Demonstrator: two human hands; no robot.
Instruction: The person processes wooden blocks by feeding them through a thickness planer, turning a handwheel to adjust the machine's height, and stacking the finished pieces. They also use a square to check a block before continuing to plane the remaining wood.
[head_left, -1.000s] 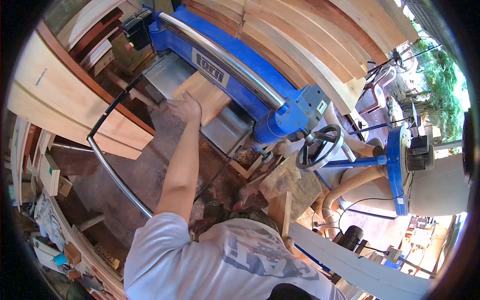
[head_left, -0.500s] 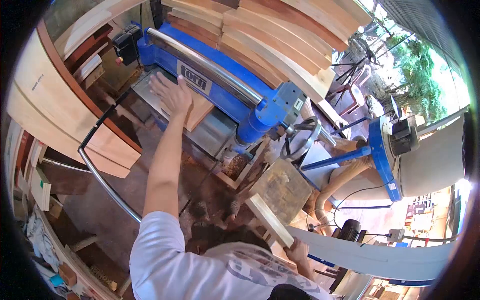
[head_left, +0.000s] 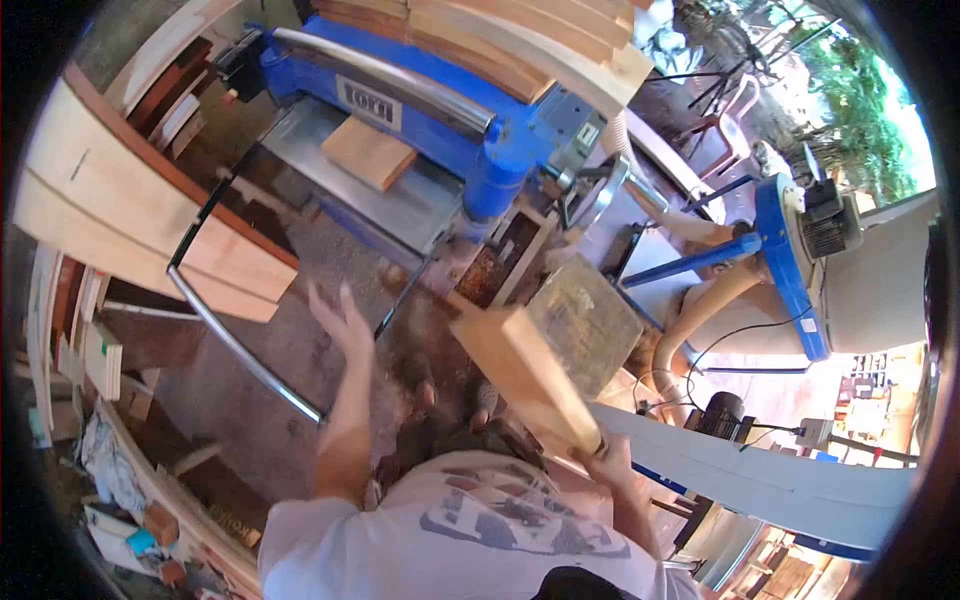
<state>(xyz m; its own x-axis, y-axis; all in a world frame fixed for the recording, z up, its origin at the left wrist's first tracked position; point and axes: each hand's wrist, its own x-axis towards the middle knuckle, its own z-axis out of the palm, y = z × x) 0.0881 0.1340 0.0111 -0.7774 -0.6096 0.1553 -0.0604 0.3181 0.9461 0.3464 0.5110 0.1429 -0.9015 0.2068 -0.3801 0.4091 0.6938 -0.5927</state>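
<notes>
My left hand [head_left: 342,325] hangs in the air over the floor, its fingers apart and nothing in it. In my right hand [head_left: 608,458] is the lower end of a thick, pale wooden board [head_left: 530,375], tilted so that its broad face shows. Ahead, a second, shorter wooden board [head_left: 368,155] lies on the metal bed [head_left: 310,140] of a blue thickness planer [head_left: 495,175]. Its far edge is up against the machine's front. My left hand is apart from both boards.
Long planks [head_left: 150,215] lean at the left, near a bent metal bar [head_left: 245,365]. More boards [head_left: 470,55] are stacked on the planer. A worn square block or stool top [head_left: 585,320] stands beside the held board. A blue dust collector [head_left: 785,265] with a hose is at the right.
My left hand has come off the board on the planer and moved back towards my body. My right hand has raised and turned its board, showing more of the broad face.
</notes>
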